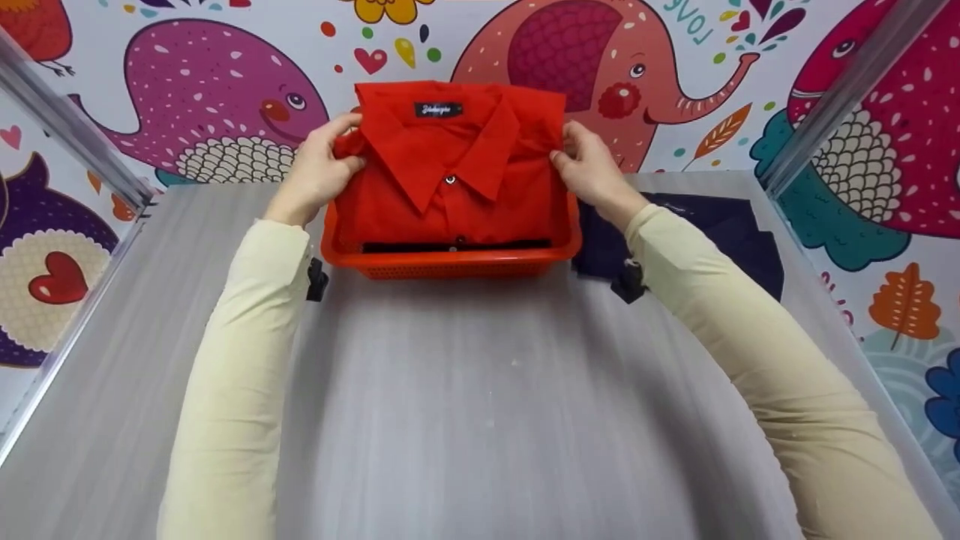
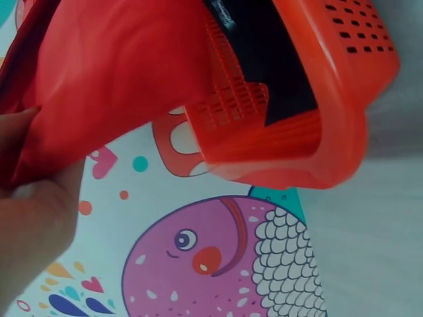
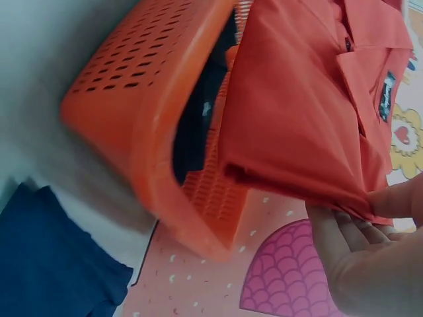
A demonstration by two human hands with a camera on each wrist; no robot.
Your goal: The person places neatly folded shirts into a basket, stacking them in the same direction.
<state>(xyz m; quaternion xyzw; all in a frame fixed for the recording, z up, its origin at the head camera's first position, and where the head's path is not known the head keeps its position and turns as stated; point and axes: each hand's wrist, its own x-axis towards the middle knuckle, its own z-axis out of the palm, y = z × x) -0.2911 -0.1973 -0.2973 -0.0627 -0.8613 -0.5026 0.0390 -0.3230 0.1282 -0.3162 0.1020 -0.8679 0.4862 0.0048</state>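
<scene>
A folded red shirt (image 1: pixel 397 202) with a pointed collar and a black neck label is held by both hands over an orange plastic basket (image 1: pixel 450 260). My left hand (image 1: pixel 319 165) pinches its left edge near the collar, and my right hand (image 1: pixel 592 165) pinches the opposite edge. In the right wrist view the right hand (image 3: pixel 370 257) has its thumb above the folded shirt (image 3: pixel 291 112) and its fingers beneath. Both wrist views show the shirt raised above the basket's rim at the side. Inside the basket lies a dark folded cloth (image 2: pixel 264 53), mostly covered by the shirt in the head view.
To the right of the basket, partly behind the right forearm, a dark navy folded garment (image 1: pixel 697 217) lies on the grey table (image 1: pixel 465 390). A wall with printed cartoon animals (image 1: pixel 217 90) stands right behind the basket. Metal posts (image 1: pixel 855 97) rise at both sides.
</scene>
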